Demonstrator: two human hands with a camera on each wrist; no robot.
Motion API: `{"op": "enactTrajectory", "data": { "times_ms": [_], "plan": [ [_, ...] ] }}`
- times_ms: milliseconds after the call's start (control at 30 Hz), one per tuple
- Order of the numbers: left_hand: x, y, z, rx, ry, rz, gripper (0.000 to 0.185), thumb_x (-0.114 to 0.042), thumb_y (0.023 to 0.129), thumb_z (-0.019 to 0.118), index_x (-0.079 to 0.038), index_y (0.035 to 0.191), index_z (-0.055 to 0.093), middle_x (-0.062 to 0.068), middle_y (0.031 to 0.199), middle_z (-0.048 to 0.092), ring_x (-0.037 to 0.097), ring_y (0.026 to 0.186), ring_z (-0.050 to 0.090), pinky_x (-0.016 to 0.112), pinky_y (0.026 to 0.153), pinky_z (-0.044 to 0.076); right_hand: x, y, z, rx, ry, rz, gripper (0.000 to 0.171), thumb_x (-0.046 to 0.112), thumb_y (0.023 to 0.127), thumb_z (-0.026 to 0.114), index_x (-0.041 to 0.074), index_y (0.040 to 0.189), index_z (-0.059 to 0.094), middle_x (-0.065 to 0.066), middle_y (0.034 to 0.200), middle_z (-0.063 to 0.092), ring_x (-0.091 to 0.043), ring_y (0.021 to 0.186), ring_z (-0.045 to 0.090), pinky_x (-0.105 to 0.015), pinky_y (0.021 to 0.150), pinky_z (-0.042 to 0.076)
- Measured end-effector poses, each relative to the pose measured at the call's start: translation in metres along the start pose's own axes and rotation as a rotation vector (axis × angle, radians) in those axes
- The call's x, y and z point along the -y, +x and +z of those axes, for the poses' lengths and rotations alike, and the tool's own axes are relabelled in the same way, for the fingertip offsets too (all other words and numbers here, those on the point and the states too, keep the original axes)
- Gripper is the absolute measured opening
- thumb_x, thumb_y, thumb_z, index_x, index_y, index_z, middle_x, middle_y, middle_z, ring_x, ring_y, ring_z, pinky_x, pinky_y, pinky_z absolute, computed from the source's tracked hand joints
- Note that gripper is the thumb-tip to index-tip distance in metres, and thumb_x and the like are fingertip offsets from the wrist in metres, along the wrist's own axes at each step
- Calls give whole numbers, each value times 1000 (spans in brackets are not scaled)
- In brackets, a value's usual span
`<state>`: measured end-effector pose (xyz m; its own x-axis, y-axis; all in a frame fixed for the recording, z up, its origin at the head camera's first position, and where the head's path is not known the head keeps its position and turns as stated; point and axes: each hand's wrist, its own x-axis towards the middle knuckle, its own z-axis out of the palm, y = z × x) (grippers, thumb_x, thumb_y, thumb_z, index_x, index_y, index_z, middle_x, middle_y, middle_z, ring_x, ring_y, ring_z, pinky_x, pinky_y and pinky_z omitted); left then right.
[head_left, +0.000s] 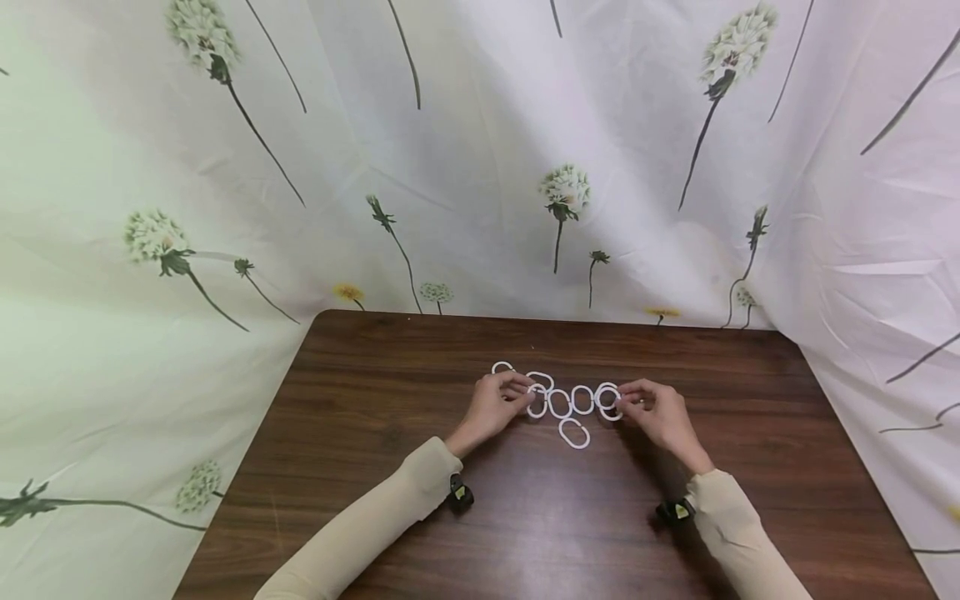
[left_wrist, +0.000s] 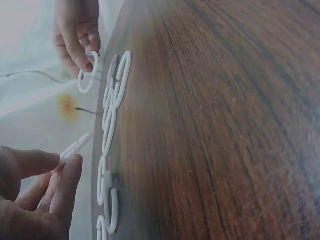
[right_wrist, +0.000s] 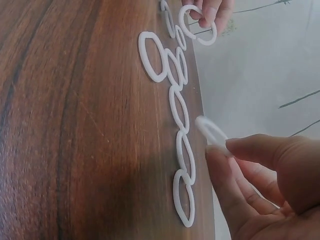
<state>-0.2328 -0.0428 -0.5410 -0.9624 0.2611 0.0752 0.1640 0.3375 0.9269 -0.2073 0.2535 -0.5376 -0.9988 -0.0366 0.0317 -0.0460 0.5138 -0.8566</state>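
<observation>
Several white oval plastic rings (head_left: 570,401) lie in a row on the dark wooden table (head_left: 420,433). My left hand (head_left: 525,392) pinches the ring (left_wrist: 75,147) at the row's left end between thumb and fingers. At the right end, my right hand (head_left: 626,402) pinches another ring (right_wrist: 212,132) and lifts it slightly off the wood. One loose ring (head_left: 573,433) lies just in front of the row, nearer me. Another ring (head_left: 502,367) sits behind my left hand. In each wrist view the opposite hand (left_wrist: 77,35) (right_wrist: 207,10) shows at the far end of the row.
A white curtain printed with dandelions (head_left: 562,192) hangs close behind and around the table. Both forearms wear cream sleeves (head_left: 390,508), each with a small black wrist camera (head_left: 459,493). The table's far edge (head_left: 555,319) runs just beyond the rings.
</observation>
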Motion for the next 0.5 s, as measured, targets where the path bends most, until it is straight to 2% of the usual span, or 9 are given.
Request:
{"op": "enactTrajectory", "data": {
  "times_ms": [267,500],
  "plan": [
    [-2,-1,0,-10,-31,-10,21,-7,87,73,-1,107,70,17,98,73,27,86,74,18,65,60,2,-1,2,-3,17,30,25,13,87,74,0,108,70,-21,97,74,-6,71,72,-31,62,63],
    [-4,-2,1,-21,-64,-8,21,-8,86,74,-3,106,71,18,97,73,29,85,74,17,63,60,8,-2,8,9,89,27,27,14,88,73,0,110,69,-23,99,73,-19,75,75,-37,66,64]
  ]
}}
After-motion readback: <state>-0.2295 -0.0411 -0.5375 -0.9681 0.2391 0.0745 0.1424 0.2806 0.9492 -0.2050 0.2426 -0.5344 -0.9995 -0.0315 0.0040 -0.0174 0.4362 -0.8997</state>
